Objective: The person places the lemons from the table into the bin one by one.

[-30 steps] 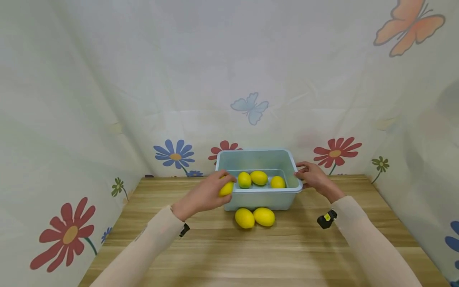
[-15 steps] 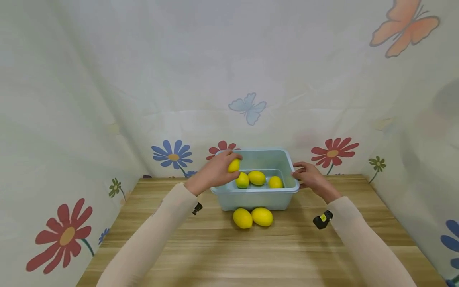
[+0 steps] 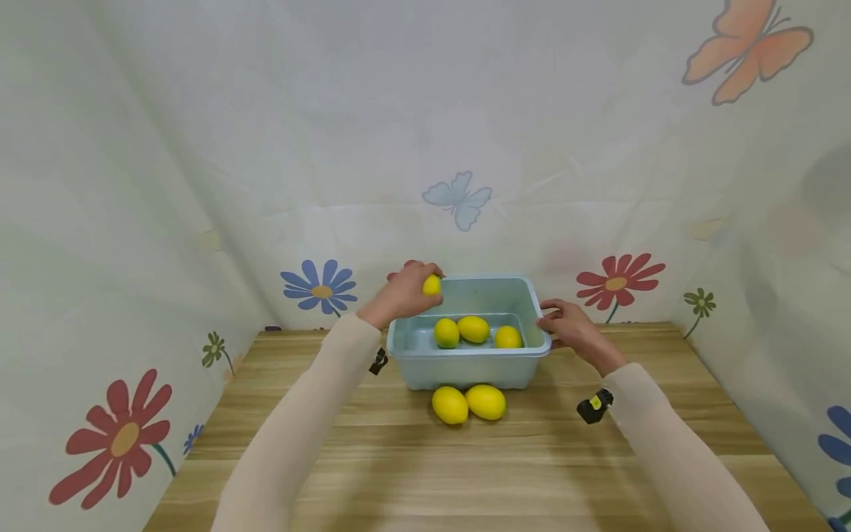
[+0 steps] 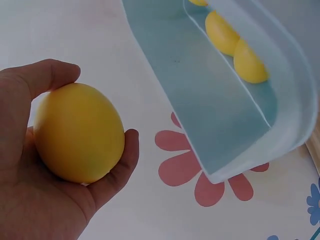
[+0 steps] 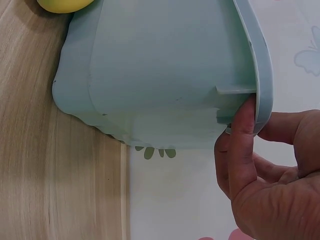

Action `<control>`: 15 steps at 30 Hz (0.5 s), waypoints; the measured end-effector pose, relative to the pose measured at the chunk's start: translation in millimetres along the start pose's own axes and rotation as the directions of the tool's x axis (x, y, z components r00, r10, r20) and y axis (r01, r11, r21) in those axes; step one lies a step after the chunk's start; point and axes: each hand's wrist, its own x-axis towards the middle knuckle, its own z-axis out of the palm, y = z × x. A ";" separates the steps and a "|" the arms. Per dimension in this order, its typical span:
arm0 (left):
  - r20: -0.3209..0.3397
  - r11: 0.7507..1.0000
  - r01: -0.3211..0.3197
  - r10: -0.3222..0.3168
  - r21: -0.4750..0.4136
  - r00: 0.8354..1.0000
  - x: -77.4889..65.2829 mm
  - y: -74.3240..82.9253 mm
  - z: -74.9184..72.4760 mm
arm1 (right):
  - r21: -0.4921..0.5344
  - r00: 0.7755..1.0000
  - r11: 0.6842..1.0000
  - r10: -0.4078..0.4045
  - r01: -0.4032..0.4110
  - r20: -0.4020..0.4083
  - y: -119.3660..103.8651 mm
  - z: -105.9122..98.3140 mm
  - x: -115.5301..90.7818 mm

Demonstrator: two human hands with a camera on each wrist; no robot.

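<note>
My left hand (image 3: 407,290) holds a lemon (image 4: 80,134) above the back left corner of a pale blue plastic bin (image 3: 472,368). Thumb and fingers curl round the fruit in the left wrist view. On the other side, my right hand (image 3: 575,331) grips the bin's right rim; the right wrist view shows its fingers (image 5: 243,145) hooked under the lip. Inside the bin lie a greenish-yellow lemon (image 3: 446,334), a lemon (image 3: 474,329) touching it, and another lemon (image 3: 508,338) to the right.
Two more lemons, a left one (image 3: 450,405) and a right one (image 3: 487,402), lie side by side on the wooden table (image 3: 425,480) in front of the bin. A white curtain (image 3: 319,148) printed with flowers and butterflies hangs behind and at both sides.
My left hand has lifted the lemon from the bin's front left corner up and back toward its rear left corner. My right hand keeps its hold on the rim.
</note>
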 end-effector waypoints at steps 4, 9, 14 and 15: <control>0.018 0.999 0.035 -0.036 0.014 0.999 13.5 -1.1 -0.9 | -0.004 1.000 1.000 0.005 -0.005 -0.003 0.2 -1.2 -0.8; 0.053 0.996 0.086 -0.086 0.007 0.995 25.7 -2.3 0.7 | 0.003 1.000 1.000 0.012 -0.012 -0.008 -1.5 -0.6 -1.1; 0.079 0.989 0.149 -0.150 0.015 0.986 32.9 -7.8 7.3 | -0.007 1.000 1.000 0.006 -0.006 -0.009 -2.5 2.3 -0.6; 0.085 0.988 0.155 -0.156 0.015 0.984 33.9 -9.0 8.6 | -0.012 1.000 1.000 0.006 -0.006 -0.013 -2.5 2.6 -0.7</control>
